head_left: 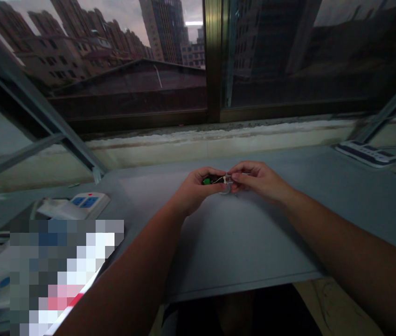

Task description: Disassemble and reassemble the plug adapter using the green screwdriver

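Note:
Above the middle of the grey tabletop, my left hand is closed around a small dark electronic part with a green block. A thin pale wire runs along it toward the right. My right hand meets it at that end, thumb and fingers pinched together on a small clear or metallic piece. This piece is too small to name, and my fingers cover part of it. Just under the fingertips shows a pale rounded piece, partly hidden by my left thumb.
A white power strip with blue socket panels lies at the left beside cables and a blurred-out area. Another white-and-dark strip lies at the far right. Behind the table stand a window ledge and slanted metal frames.

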`<state>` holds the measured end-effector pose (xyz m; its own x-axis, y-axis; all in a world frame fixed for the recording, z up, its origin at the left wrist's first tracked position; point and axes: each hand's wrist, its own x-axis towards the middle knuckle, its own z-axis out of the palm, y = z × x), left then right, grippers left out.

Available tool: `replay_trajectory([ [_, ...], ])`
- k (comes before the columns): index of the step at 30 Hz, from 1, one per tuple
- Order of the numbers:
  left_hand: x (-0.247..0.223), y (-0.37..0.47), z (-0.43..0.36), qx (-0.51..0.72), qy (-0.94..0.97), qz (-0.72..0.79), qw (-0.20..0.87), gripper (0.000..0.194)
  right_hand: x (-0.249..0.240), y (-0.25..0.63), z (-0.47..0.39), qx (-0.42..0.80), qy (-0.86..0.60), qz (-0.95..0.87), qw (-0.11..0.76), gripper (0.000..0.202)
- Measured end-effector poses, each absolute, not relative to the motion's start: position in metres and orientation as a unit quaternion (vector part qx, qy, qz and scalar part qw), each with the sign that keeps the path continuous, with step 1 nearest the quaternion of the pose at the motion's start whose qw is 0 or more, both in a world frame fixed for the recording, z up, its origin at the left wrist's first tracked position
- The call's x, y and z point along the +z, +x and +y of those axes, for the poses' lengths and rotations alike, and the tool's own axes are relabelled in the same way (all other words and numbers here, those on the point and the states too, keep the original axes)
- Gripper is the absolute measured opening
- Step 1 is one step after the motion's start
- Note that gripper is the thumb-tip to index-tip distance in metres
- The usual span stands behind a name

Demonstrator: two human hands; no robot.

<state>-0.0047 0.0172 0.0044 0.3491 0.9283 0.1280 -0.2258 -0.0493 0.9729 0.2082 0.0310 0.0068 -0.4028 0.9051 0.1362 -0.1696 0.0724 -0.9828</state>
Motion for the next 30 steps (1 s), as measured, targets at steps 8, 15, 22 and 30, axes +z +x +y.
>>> replay_trajectory([
  [8,0.011,-0.005,0.015,0.49,0.507,0.34,0.623,0.036,0.008,0.21,0.032,0.566,-0.309,-0.624,0.442,0.025],
  [15,0.014,-0.005,0.014,0.502,0.501,0.336,0.619,0.035,0.006,0.216,0.032,0.412,-0.328,-0.715,0.461,0.02],
  [22,0.015,-0.005,0.011,0.48,0.516,0.314,0.636,0.034,0.021,0.217,0.016,0.191,-0.295,-0.818,0.455,0.012],
  [30,0.027,-0.007,0.0,0.44,0.461,0.266,0.723,0.03,0.029,0.214,0.002,0.139,-0.229,-0.83,0.489,0.012],
])
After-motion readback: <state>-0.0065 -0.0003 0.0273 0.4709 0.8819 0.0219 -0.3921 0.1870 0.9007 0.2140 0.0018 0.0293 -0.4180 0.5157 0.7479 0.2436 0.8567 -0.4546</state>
